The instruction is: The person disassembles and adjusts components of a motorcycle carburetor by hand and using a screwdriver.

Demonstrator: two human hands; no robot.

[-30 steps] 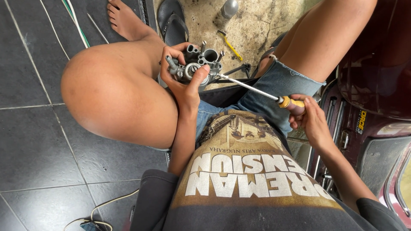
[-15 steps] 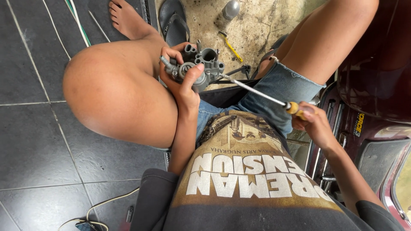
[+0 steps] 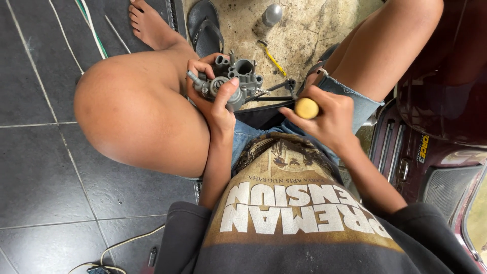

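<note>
- Carburettor (image 3: 234, 81): grey cast-metal body with round bores and small protruding fittings, held in front of the raised left knee (image 3: 137, 106). Judged rigid, fairly heavy for its bulk, possibly oily; the thin fittings looked the fragile parts, so the solid body was the place to grip.
- Left hand (image 3: 213, 99): wrapped under and around the body, thumb pressed on its front.
- Right hand (image 3: 327, 114): closed around a yellow-handled screwdriver (image 3: 306, 108), the shaft hidden, pointing toward the carburettor.
- Surroundings: sandal (image 3: 205, 25), yellow tool (image 3: 270, 56) and grey knob (image 3: 272, 14) on the concrete floor; dark tiles to the left; maroon vehicle panel (image 3: 446, 76) to the right.
</note>
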